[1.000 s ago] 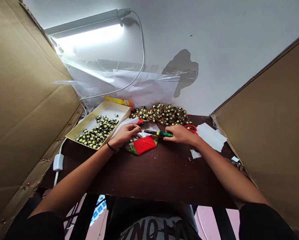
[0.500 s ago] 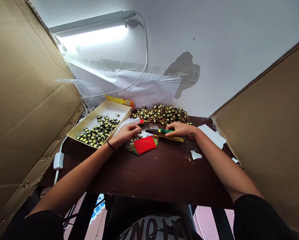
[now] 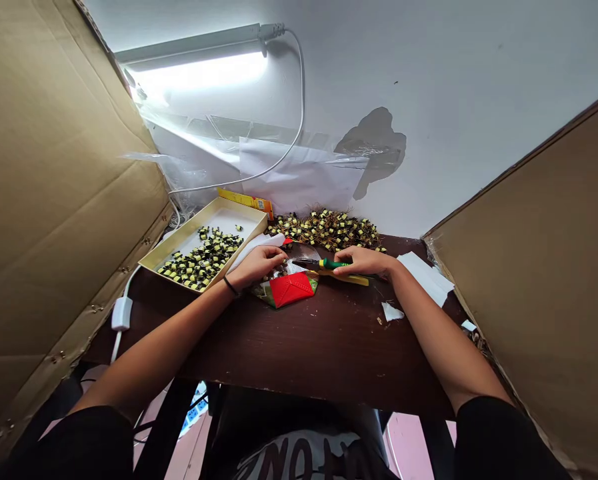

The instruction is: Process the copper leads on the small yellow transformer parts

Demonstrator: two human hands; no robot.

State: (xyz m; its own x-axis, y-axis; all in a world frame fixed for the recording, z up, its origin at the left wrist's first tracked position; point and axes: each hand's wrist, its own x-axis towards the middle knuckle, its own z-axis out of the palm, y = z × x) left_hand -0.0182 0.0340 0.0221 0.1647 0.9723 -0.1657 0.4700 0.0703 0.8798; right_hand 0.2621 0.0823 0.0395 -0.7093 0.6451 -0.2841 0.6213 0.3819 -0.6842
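Green-handled tool [image 3: 335,264] lies in your right hand [image 3: 366,261], fingers clenched on the handle, tip just short of your left hand [image 3: 257,263], whose fingers curl over small parts [image 3: 277,272]; their grasp cannot be told. Likely light and rigid: hold the handle, not the tip.

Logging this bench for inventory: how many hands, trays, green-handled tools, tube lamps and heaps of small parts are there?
Hands: 2, left hand and right hand
Tray: 1
Green-handled tool: 1
Tube lamp: 1
Heaps of small parts: 2, tray heap, loose heap
Total: 7
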